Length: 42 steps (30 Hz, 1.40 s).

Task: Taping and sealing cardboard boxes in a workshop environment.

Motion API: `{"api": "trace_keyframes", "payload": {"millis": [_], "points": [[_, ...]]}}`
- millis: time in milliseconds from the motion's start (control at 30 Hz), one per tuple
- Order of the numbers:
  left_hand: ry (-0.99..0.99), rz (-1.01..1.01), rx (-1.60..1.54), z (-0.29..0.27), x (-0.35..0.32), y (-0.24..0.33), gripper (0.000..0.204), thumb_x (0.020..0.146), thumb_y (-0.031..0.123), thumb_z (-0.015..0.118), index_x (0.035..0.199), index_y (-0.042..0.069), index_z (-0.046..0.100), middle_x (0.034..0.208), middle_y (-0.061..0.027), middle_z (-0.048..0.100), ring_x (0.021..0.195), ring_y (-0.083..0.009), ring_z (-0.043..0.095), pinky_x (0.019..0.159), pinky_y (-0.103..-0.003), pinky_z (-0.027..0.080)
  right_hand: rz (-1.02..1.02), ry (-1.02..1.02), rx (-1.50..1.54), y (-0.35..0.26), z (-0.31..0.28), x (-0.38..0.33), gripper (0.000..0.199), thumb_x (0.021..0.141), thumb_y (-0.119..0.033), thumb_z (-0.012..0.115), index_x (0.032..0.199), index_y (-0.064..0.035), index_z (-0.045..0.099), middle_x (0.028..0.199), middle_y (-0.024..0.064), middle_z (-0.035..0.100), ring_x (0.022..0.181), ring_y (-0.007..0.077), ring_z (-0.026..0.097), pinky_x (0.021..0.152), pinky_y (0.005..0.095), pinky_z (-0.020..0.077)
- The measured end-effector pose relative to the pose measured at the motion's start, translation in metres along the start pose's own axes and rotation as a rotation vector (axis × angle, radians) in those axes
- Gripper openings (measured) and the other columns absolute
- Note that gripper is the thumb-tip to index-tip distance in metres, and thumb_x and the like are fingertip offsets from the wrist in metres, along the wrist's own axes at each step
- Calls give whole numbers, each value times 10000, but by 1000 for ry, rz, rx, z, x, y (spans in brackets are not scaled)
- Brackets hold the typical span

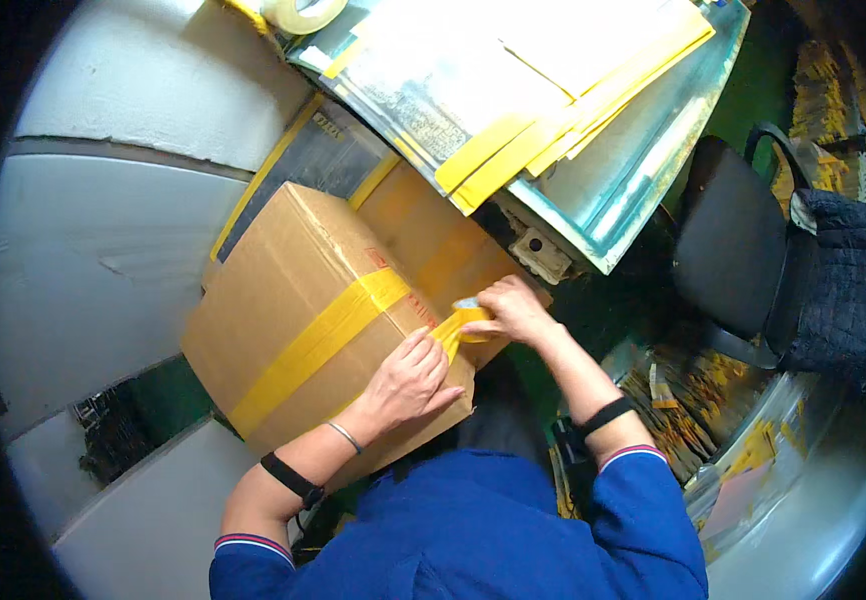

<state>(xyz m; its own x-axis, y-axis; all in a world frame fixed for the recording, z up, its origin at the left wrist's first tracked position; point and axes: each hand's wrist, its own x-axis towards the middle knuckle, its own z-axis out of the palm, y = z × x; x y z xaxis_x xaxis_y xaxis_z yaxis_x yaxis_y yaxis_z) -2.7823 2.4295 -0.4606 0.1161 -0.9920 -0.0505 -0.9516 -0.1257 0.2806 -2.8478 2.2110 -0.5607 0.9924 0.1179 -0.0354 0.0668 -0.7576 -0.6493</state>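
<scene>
A brown cardboard box [288,290] rests in front of me, tilted, with a band of yellow tape [318,340] running across its top. My left hand [408,380] lies flat on the box's near corner, pressing on the tape. My right hand [513,310] grips a roll of yellow tape [468,318] just off the box's right edge, with a short stretch of tape leading from the roll to the box.
A metal table [603,190] with yellow and white sheets stands beyond the box, another tape roll [303,12] at its far left. A black chair [753,250] with a dark quilted garment sits at right. Grey sacks [103,260] lie at left. Yellow packets [693,400] cover the floor.
</scene>
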Motion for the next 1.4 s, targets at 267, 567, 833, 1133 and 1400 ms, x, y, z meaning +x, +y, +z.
{"api": "trace_keyframes", "payload": {"millis": [267, 567, 833, 1133, 1400], "points": [[-716, -88, -33, 4, 47, -8, 867, 859, 706, 303, 1034, -79, 626, 1085, -221, 607, 1046, -306, 571, 968, -380, 397, -61, -73, 51, 8, 25, 13, 455, 753, -569, 628, 779, -116, 659, 724, 79, 619, 796, 262, 598, 775, 388, 409], [-885, -151, 20, 16, 51, -2, 949, 825, 757, 276, 1227, -61, 540, 1299, -217, 494, 1254, -298, 428, 1069, -411, 271, -82, -115, -36, 11, 37, 24, 422, 669, -517, 710, 869, -146, 682, 809, 68, 613, 868, 253, 579, 784, 390, 415], [-982, -136, -2, 16, 53, -1, 1014, 783, 810, 268, 1231, -59, 535, 1269, -226, 516, 1250, -318, 437, 1072, -415, 277, -215, 295, 268, -49, -105, 26, 121, 716, -117, 673, 835, -101, 654, 776, 88, 611, 780, 299, 604, 703, 396, 501], [-799, -244, -294, 16, 50, -18, 616, 869, 567, 459, 998, 0, 659, 993, -223, 651, 975, -346, 625, 864, -450, 478, 368, 599, -504, 64, -204, 145, 203, 835, -170, 574, 969, -22, 614, 937, 221, 626, 941, 382, 588, 830, 441, 464], [-486, -492, -528, 10, 73, -96, 359, 888, 197, 536, 1180, -6, 586, 1137, -233, 607, 1083, -352, 579, 936, -394, 456, 140, 702, -97, 7, -160, 39, 142, 895, -48, 517, 1017, 26, 515, 920, 213, 556, 869, 387, 556, 769, 396, 465]]}}
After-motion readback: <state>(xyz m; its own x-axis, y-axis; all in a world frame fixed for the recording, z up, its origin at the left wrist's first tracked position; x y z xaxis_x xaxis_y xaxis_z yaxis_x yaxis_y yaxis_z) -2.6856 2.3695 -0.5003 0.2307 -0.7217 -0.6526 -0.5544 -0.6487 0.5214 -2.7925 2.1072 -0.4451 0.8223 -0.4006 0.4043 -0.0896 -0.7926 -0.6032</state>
